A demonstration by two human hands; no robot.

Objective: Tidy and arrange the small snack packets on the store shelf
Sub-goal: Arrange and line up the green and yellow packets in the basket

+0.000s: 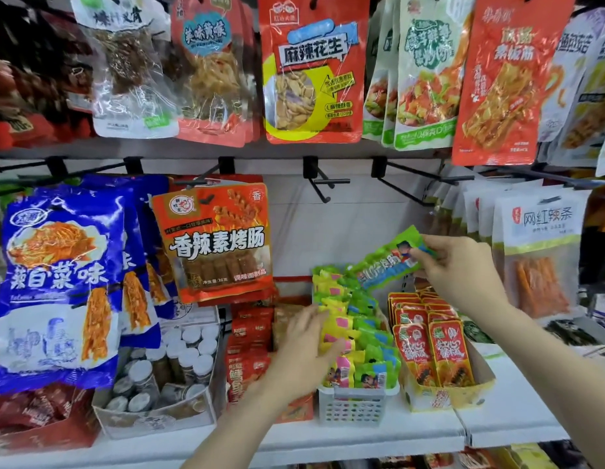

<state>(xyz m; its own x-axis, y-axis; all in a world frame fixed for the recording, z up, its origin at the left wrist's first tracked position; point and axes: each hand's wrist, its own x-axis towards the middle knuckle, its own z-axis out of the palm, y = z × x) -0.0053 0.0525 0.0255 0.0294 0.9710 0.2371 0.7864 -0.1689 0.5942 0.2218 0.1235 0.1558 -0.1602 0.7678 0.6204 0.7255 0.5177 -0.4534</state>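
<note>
you see glossy plastic film on the green packet, a white plastic lattice basket, a cardboard tray, black metal hooks.

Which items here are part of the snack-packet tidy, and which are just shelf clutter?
In play:
- green packet, pinched by the right hand
- green and yellow packets in the white basket
- left hand, resting on those packets

Not in play:
- red packets in the box to the right
- hanging blue bags
- orange sausage bag
- small jars
</note>
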